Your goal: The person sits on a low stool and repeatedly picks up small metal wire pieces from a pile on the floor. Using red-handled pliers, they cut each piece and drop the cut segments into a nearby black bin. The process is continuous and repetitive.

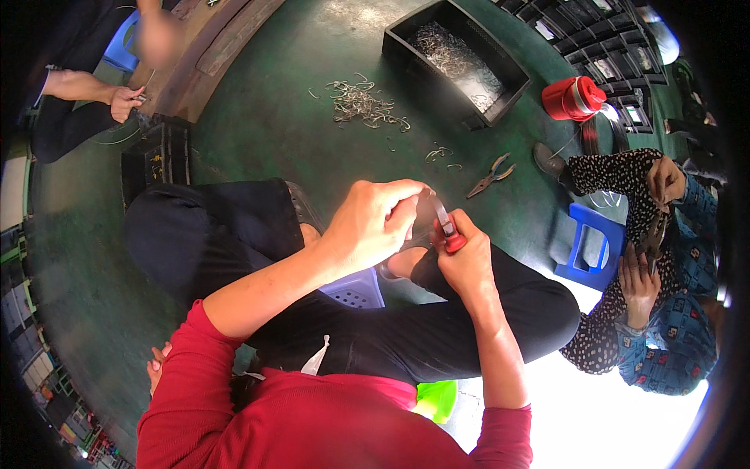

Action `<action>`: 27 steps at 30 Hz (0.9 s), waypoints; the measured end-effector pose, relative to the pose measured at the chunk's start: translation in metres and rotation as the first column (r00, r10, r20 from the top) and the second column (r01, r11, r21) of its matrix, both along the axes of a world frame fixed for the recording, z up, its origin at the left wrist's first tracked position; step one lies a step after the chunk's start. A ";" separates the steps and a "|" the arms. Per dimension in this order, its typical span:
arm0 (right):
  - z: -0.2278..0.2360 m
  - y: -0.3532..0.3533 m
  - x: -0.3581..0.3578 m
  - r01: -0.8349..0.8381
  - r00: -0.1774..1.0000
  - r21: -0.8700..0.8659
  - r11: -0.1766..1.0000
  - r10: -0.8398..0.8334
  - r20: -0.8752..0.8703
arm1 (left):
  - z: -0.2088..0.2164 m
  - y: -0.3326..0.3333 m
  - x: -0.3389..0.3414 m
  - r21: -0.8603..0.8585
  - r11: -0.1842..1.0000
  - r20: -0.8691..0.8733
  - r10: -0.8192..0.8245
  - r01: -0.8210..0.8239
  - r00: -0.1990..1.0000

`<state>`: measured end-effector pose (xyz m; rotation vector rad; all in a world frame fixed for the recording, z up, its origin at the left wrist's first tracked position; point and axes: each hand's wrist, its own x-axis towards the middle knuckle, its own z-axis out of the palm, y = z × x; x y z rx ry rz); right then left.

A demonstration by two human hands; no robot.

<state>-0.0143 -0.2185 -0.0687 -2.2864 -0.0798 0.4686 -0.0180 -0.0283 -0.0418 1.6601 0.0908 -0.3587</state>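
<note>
My right hand (467, 262) is closed around red-handled pliers (447, 225), with the metal jaws pointing up and away toward my left hand. My left hand (371, 219) is held just to the left, its thumb and forefinger pinched together by the jaw tips. Whatever sits in that pinch is too small and blurred to make out. On the floor ahead lies a loose heap of bent metal hooks (363, 105), with a few stray hooks (439, 153) nearer to me. Another pair of pliers (492, 177) rests to the right of these.
A black crate (500, 109) full of metal hooks stands ahead. Beyond it are a red jug (574, 98) and stacked black crates (594, 39). Co-workers sit at the right, by a blue stool (590, 246), and at far left near a wooden bench (191, 74).
</note>
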 end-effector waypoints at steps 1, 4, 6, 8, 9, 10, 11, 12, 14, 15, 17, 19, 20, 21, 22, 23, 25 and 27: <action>0.000 0.000 0.000 -0.001 1.000 -0.006 1.000 0.001 0.018 | 0.000 -0.001 0.000 -0.001 1.000 0.002 0.006 -0.006 1.000; -0.002 0.001 0.000 0.017 0.998 -0.032 0.999 -0.015 0.053 | 0.000 -0.005 -0.002 -0.033 0.998 0.002 0.053 -0.053 0.999; -0.003 0.002 0.000 0.031 0.997 -0.039 0.999 -0.028 0.066 | 0.000 -0.006 -0.002 -0.024 0.998 0.009 0.061 -0.061 0.998; -0.004 0.002 -0.001 0.042 0.996 -0.035 0.999 -0.039 0.085 | -0.001 -0.007 -0.003 -0.018 0.998 -0.006 0.064 -0.064 0.998; -0.005 0.002 -0.001 0.041 0.995 -0.047 0.998 -0.036 0.093 | -0.001 -0.007 -0.003 -0.016 0.998 -0.025 0.063 -0.064 0.998; -0.006 0.002 -0.001 0.042 0.993 -0.059 0.997 -0.035 0.109 | -0.002 -0.007 -0.003 -0.024 0.998 -0.023 0.064 -0.065 0.998; -0.007 0.002 -0.001 0.042 0.992 -0.066 0.997 -0.034 0.123 | -0.003 -0.007 -0.002 -0.036 0.998 -0.053 0.046 -0.048 0.998; -0.007 0.000 0.000 0.028 0.994 -0.066 0.997 -0.021 0.104 | -0.004 -0.005 0.000 -0.058 0.998 -0.061 0.029 -0.033 0.998; -0.007 -0.004 0.004 0.003 0.998 -0.052 0.999 0.000 0.064 | -0.007 -0.002 0.004 -0.076 0.997 -0.064 -0.013 0.008 0.998; -0.006 -0.007 0.006 -0.017 1.000 -0.006 1.000 0.017 -0.006 | -0.009 0.000 0.008 -0.070 0.997 -0.058 -0.037 0.033 0.998; -0.003 -0.014 0.010 -0.055 0.987 0.097 0.994 0.069 -0.144 | -0.011 0.000 0.013 -0.015 0.998 -0.019 -0.065 0.065 0.998; 0.000 -0.020 0.011 -0.052 0.950 0.173 0.983 0.102 -0.295 | -0.013 -0.001 0.017 0.103 0.991 0.010 -0.084 0.082 0.996; 0.001 -0.023 0.009 -0.044 0.923 0.222 0.974 0.124 -0.363 | -0.015 0.000 0.018 0.085 0.994 0.018 -0.065 0.064 0.998; 0.002 -0.025 0.008 0.009 0.896 0.257 0.966 0.106 -0.431 | -0.017 0.000 0.020 0.082 0.995 -0.009 -0.055 0.055 0.998; 0.002 -0.026 0.006 0.068 0.865 0.300 0.951 0.094 -0.492 | -0.019 -0.001 0.023 0.077 0.996 -0.006 -0.046 0.047 0.999; 0.002 -0.028 0.004 0.152 0.811 0.303 0.941 0.056 -0.583 | -0.022 -0.002 0.027 0.077 0.996 -0.050 -0.034 0.038 0.998; 0.005 -0.037 0.003 0.289 0.800 0.368 0.884 -0.011 -0.600 | -0.029 -0.006 0.042 0.082 0.996 -0.064 -0.020 0.025 0.998; 0.007 -0.044 0.003 0.429 0.791 0.441 0.788 -0.093 -0.605 | -0.037 -0.014 0.074 0.052 0.999 -0.055 -0.009 0.012 0.998</action>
